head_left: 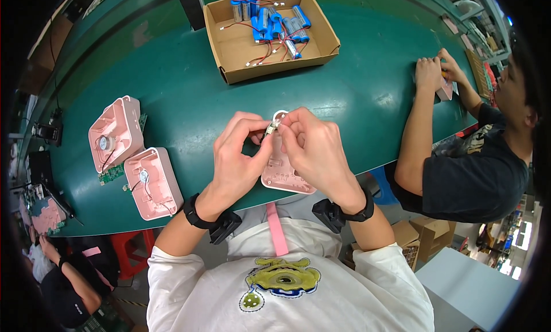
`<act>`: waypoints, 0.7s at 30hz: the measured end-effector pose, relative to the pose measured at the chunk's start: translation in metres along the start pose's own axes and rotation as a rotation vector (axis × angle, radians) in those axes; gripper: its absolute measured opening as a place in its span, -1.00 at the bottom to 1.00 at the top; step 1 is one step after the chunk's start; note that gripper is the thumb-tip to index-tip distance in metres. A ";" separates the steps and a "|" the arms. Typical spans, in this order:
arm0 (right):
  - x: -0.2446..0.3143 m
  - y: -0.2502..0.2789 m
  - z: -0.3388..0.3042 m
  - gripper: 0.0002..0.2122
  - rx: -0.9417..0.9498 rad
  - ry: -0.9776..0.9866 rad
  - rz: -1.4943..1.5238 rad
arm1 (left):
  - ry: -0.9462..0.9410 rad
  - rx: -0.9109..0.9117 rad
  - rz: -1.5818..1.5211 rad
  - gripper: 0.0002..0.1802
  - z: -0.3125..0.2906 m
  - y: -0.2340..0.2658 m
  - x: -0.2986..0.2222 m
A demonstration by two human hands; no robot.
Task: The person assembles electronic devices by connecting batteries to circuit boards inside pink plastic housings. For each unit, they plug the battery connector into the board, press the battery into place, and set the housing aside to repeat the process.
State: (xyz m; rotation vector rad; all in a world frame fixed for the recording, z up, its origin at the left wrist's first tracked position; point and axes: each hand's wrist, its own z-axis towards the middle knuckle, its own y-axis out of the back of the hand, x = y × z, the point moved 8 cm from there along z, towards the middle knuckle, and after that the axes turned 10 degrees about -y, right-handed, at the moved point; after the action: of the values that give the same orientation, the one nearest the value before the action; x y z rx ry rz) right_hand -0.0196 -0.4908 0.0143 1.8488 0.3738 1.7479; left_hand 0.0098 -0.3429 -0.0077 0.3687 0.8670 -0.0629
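Holding a small part [270,129] mid-frame, at the upper end of a pink shell [285,180].
My left hand [238,151] pinches it, thumb against index; my right hand's [317,151] fingertips bunch at it, can't tell if gripping. Cardboard box [281,69] of blue cells [263,21]: top of frame.

Pink shell [291,181], inside up; small part [271,128] over far end.

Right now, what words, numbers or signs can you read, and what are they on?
None that I can read.
Batteries: print too small.
Dark shirt on the right: pale print, too blurred.
Black shirt at lower left: white mark, too small.
Pink cover: no words I can make out.
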 end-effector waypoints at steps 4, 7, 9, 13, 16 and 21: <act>-0.003 -0.004 -0.002 -0.92 -0.018 0.029 0.003 | 0.100 0.049 -0.062 -0.77 -0.003 -0.002 0.007; -0.001 -0.006 -0.002 -0.94 -0.030 0.050 -0.007 | 0.108 0.049 -0.081 -0.77 -0.004 -0.002 0.008; 0.001 -0.006 -0.002 -0.95 -0.041 0.066 -0.030 | 0.105 0.054 -0.089 -0.77 -0.005 -0.001 0.009; 0.001 -0.006 0.002 -0.96 -0.010 0.045 -0.035 | 0.076 0.037 -0.112 -0.77 -0.003 -0.001 0.010; 0.000 -0.003 0.005 -0.96 0.022 0.030 -0.033 | 0.031 -0.008 -0.135 -0.79 -0.001 0.000 0.008; 0.001 -0.004 0.005 -0.94 0.025 0.023 -0.062 | 0.044 -0.009 -0.127 -0.80 0.000 0.000 0.008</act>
State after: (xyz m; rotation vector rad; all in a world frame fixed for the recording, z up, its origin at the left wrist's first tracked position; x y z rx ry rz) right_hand -0.0140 -0.4877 0.0129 1.8166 0.4585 1.7310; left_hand 0.0150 -0.3427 -0.0137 0.3075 0.9337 -0.1685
